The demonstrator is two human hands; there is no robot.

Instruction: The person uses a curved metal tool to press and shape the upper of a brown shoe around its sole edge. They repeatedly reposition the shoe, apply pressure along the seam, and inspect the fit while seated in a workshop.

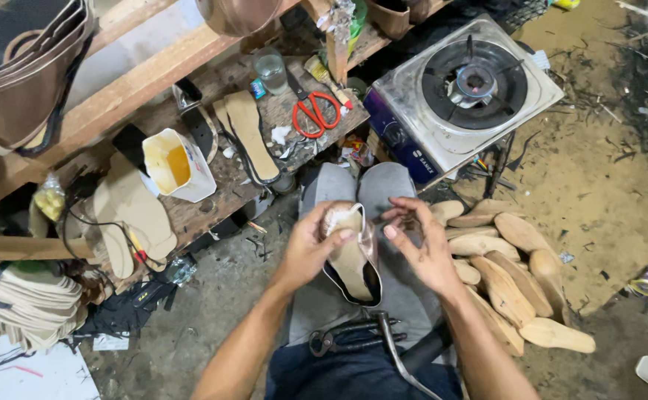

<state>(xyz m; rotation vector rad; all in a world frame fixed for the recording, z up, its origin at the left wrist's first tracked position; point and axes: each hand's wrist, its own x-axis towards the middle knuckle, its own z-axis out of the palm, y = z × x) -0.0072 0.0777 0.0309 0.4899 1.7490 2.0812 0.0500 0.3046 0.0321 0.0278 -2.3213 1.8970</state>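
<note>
So the thing in hand is a half-built shoe on a last, pale tan insole board facing up with a shiny pinkish-bronze upper wrapped round the rim [353,255], and it sits over the person's lap, above the grey trousers. The left hand [310,248] is wrapped around the toe end, thumb pressing on the insole, so that one is properly gripping it. The right hand [420,248] is beside the other edge with fingers half curled; it looks like it's pinching the upper's margin, but I can't really tell whether it's clamped or just touching. My guess on handling: the core is stiff and solid, light enough for one hand, while the upper edge is thin, floppy and probably a bit slick, so hold it by the hard toe or heel and only tug the soft edge with fingertips. Dark metal lasting pincers [350,337] lie on the lap just below the shoe. The rough wooden plank surface [213,207] runs along the upper left, pretty cluttered: a cut-open white plastic jug with yellowish glue [175,164] near its front edge, red-handled scissors [316,111] toward its right end, flat sole cutouts [250,133] in between. A single-burner steel gas stove [468,92] sits past the right end, and a heap of bare wooden lasts [509,274] lies on the dusty floor by the right knee.
</note>
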